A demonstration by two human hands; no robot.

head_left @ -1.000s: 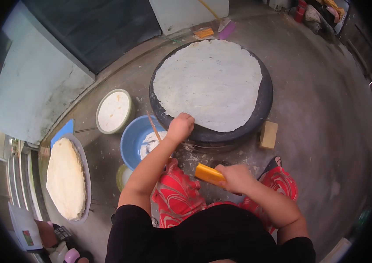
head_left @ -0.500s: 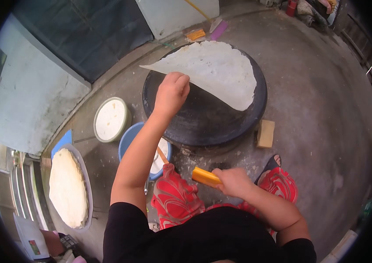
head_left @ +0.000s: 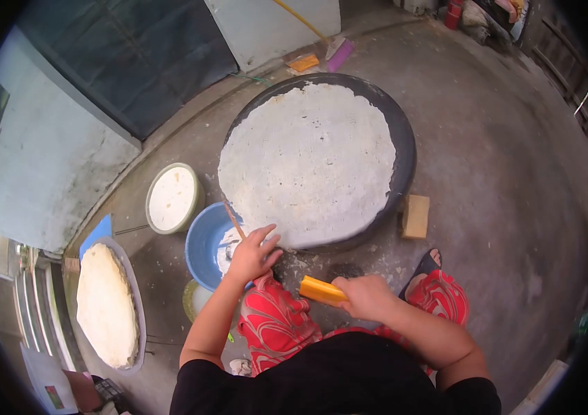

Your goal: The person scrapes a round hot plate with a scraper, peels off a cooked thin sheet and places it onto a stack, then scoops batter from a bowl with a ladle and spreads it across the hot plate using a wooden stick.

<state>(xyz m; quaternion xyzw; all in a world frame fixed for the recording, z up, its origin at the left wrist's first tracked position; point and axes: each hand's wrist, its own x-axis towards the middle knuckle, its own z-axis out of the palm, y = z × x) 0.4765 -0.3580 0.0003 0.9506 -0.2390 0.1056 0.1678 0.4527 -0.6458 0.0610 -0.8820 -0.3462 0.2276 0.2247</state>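
Observation:
A large thin pale sheet (head_left: 308,159) lies flat on a round black griddle (head_left: 403,149), reaching over its left and near edges. Beside the sheet's near left edge is my left hand (head_left: 254,254), fingers spread and holding nothing. It is also close to a blue basin (head_left: 200,242) that has white powder and a wooden-handled tool (head_left: 233,221) in it. My right hand (head_left: 363,296) is closed on a yellow scraper (head_left: 323,290), held above my lap, away from the griddle.
A bowl of white batter or powder (head_left: 173,198) stands left of the basin. Stacked pale sheets (head_left: 108,304) lie on a tray at far left. A yellowish block (head_left: 415,216) sits right of the griddle. A broom (head_left: 339,54) is beyond it.
The sheet was flat, then lifted and folded back by my left hand; now it lies flat again, shifted left and nearer. My left hand has let go and drawn back. The scraper stays in my right hand.

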